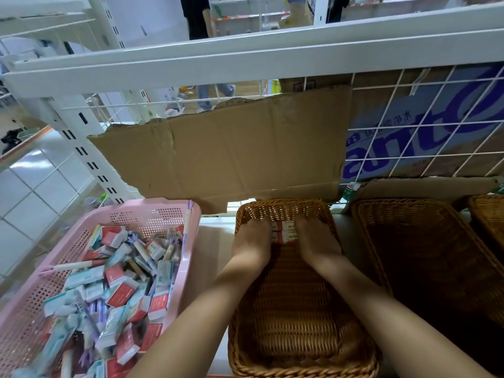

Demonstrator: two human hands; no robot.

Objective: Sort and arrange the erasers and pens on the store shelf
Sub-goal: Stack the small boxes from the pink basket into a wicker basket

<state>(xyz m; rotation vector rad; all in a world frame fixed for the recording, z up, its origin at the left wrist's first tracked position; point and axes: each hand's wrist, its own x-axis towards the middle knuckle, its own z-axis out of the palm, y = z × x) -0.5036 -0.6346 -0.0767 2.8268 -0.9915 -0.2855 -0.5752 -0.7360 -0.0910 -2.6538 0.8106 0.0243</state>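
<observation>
Perforated pink plastic crate (169,214), slightly glossy; woven wicker basket (283,309), ribbed and rough; matt torn cardboard (231,151); white painted metal shelf rail (245,58) and wire grid (425,137).

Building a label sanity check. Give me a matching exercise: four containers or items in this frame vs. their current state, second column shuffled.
Column 1:
1. pink plastic basket
2. middle wicker basket
3. right wicker basket
4. torn cardboard sheet

Column 2:
A. looks empty
B. propped upright behind the baskets
C. piled with mixed erasers and pens
D. few boxed erasers at far end, between left hand and right hand

Pairs: 1-C, 2-D, 3-A, 4-B
</observation>
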